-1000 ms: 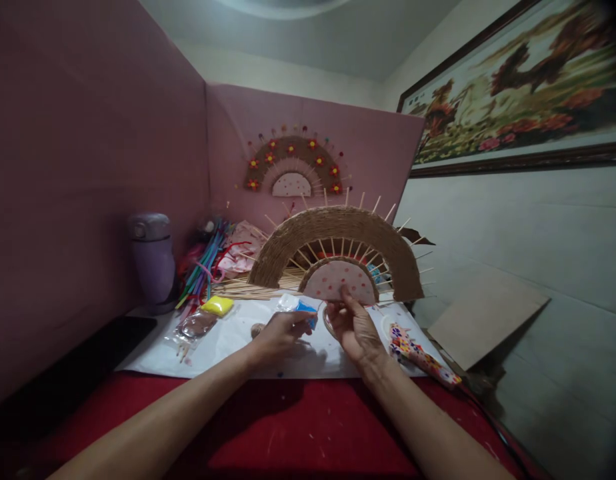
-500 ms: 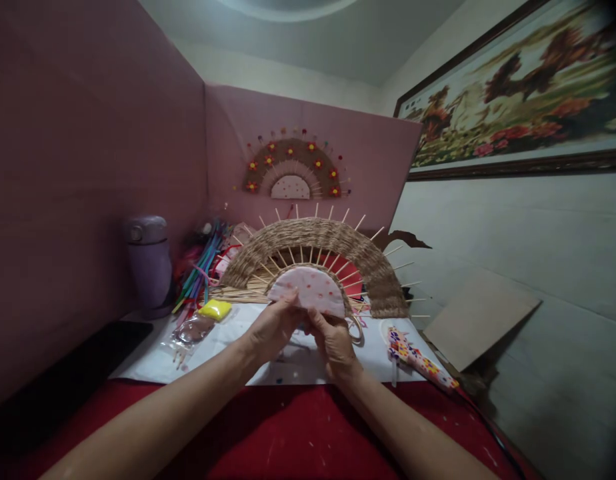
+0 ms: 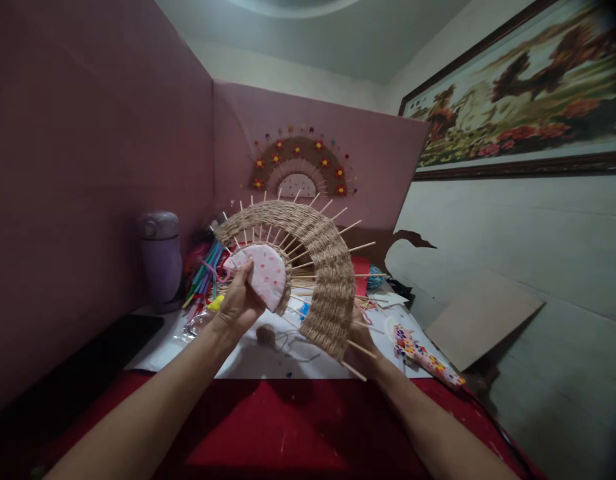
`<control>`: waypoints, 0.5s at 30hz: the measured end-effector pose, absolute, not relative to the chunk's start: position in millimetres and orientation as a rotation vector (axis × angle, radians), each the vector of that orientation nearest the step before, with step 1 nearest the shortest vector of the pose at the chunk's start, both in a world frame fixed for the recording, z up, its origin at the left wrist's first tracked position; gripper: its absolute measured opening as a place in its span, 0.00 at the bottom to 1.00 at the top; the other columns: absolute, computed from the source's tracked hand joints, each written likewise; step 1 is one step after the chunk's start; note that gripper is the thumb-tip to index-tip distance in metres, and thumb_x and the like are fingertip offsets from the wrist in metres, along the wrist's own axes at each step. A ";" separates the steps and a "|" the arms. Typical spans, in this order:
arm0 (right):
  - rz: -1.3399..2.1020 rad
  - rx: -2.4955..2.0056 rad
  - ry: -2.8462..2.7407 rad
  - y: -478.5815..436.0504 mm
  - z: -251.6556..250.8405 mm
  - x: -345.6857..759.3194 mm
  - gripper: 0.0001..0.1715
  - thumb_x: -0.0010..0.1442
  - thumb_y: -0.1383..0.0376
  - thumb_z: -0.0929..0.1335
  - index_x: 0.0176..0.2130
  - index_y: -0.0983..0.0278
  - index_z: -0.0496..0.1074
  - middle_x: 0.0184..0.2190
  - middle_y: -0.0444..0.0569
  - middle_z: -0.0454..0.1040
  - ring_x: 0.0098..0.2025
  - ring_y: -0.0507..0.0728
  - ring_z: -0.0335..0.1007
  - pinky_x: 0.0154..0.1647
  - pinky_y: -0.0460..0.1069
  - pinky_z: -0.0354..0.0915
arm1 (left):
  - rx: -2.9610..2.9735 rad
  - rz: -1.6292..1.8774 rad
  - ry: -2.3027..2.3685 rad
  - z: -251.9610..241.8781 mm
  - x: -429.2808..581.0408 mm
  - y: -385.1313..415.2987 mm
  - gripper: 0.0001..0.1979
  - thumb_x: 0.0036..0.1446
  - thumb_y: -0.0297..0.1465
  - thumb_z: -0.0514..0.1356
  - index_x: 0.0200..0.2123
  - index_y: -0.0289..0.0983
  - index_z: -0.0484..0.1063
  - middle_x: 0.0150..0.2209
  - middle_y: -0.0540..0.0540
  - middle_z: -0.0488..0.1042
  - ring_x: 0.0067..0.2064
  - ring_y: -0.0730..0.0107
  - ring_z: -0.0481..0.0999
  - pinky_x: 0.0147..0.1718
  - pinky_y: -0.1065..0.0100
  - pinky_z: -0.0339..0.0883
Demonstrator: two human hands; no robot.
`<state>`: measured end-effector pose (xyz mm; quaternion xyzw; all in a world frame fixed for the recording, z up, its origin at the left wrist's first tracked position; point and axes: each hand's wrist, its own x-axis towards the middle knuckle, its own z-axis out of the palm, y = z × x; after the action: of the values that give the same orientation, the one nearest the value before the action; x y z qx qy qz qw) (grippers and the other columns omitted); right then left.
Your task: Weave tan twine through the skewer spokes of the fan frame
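Note:
A half-round fan (image 3: 323,267) woven of brown cord over thin wooden sticks is held up above the table, turned so its arc faces right. My left hand (image 3: 238,303) is closed on the fan's pink dotted centre piece (image 3: 265,273). My right hand (image 3: 363,340) is mostly hidden behind the fan's lower woven edge; its fingers do not show. A small ball of brown cord (image 3: 263,335) with a loose strand lies on the white sheet (image 3: 268,363) just below the fan.
A finished fan with red flowers (image 3: 298,170) hangs on the pink board behind. A purple flask (image 3: 161,260), coloured straws (image 3: 203,277), a yellow packet and a patterned glue gun (image 3: 423,357) lie around the white sheet. Red cloth (image 3: 288,433) covers the near table; cardboard (image 3: 483,317) leans at right.
The fan was lifted off the table and rotated clockwise, its arc now facing right. My left hand took the pink centre; my right hand slid behind the lower edge.

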<state>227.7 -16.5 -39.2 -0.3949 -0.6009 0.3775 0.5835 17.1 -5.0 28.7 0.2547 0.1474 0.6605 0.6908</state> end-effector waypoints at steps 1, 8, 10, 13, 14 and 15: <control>0.855 -0.938 -1.428 -15.8 -39.4 230.5 0.11 0.49 0.57 0.66 0.30 0.61 0.64 0.17 0.40 0.63 0.18 0.49 0.57 0.19 0.45 0.55 | 0.561 1.501 0.344 30.0 16.4 -4.7 0.13 0.56 0.33 0.54 0.43 0.33 0.69 0.32 0.44 0.77 0.30 0.68 0.77 0.32 0.68 0.72; 0.605 -1.254 -1.735 -15.8 -39.4 243.9 0.07 0.52 0.62 0.63 0.31 0.63 0.66 0.17 0.40 0.67 0.19 0.50 0.62 0.22 0.45 0.57 | 0.538 1.546 0.395 29.8 15.5 -0.4 0.17 0.59 0.32 0.51 0.47 0.29 0.67 0.29 0.42 0.77 0.29 0.69 0.76 0.33 0.69 0.72; 0.402 -1.336 -1.802 -16.4 -36.7 247.7 0.06 0.51 0.63 0.64 0.28 0.62 0.68 0.21 0.43 0.70 0.26 0.52 0.66 0.29 0.47 0.61 | 0.531 1.556 0.391 27.3 15.4 1.9 0.16 0.58 0.32 0.51 0.47 0.30 0.67 0.30 0.42 0.77 0.30 0.69 0.77 0.34 0.69 0.72; 0.198 -1.334 -1.836 -17.1 -29.8 254.4 0.04 0.47 0.66 0.65 0.25 0.61 0.70 0.29 0.47 0.72 0.37 0.56 0.67 0.40 0.50 0.62 | 0.539 1.576 0.396 23.7 15.8 4.6 0.16 0.57 0.32 0.53 0.48 0.32 0.68 0.31 0.43 0.78 0.31 0.70 0.77 0.36 0.69 0.71; 0.180 -1.299 -1.815 -17.4 -27.0 256.3 0.05 0.47 0.67 0.65 0.25 0.62 0.71 0.32 0.48 0.72 0.40 0.57 0.66 0.43 0.51 0.61 | 0.542 1.583 0.404 22.7 15.9 5.3 0.16 0.57 0.32 0.53 0.47 0.33 0.68 0.31 0.43 0.78 0.31 0.69 0.77 0.36 0.68 0.71; 0.179 -1.248 -1.773 -18.0 -24.1 257.8 0.08 0.47 0.68 0.64 0.27 0.62 0.72 0.34 0.49 0.72 0.42 0.57 0.66 0.45 0.52 0.61 | 0.541 1.585 0.416 21.9 16.2 5.8 0.16 0.57 0.32 0.53 0.47 0.32 0.68 0.32 0.43 0.78 0.31 0.69 0.77 0.36 0.68 0.71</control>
<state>257.8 -18.0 -24.1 -0.5080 -0.7216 0.0727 0.4647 16.2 5.8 21.9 0.2382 0.1832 0.6977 0.6503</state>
